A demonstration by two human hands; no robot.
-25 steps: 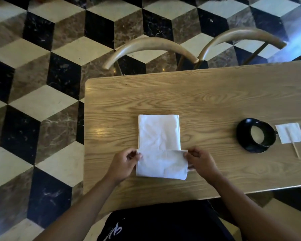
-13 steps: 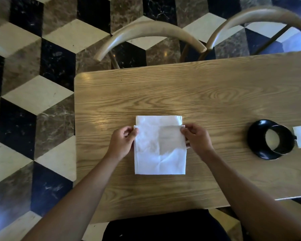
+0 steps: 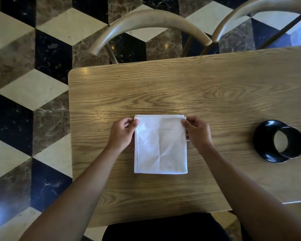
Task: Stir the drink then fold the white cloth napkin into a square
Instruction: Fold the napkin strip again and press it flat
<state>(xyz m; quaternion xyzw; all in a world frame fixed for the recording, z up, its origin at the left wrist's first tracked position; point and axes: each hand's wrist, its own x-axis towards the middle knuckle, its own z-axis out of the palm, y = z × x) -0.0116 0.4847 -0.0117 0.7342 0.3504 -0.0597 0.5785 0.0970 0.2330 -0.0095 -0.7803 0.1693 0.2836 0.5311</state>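
napkin (image 3: 161, 145): your white cloth, matt, creased
tabletop (image 3: 163, 91): grained wood, slight sheen
cup (image 3: 280, 141): glossy black

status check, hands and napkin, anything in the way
Left hand and right hand pinching the far corners of the white napkin. Napkin folded, near square, flat on table. Black cup off right, clear.

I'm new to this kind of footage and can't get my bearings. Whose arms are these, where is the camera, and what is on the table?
There is no machine: a person wears a camera on the head, looking down at their own arms. The left hand and right hand pinch the far corners of a white cloth napkin, folded to a near square, lying flat on the wooden table. To the right stands a black cup on a black saucer, holding a pale drink. Two chairs stand beyond the table.
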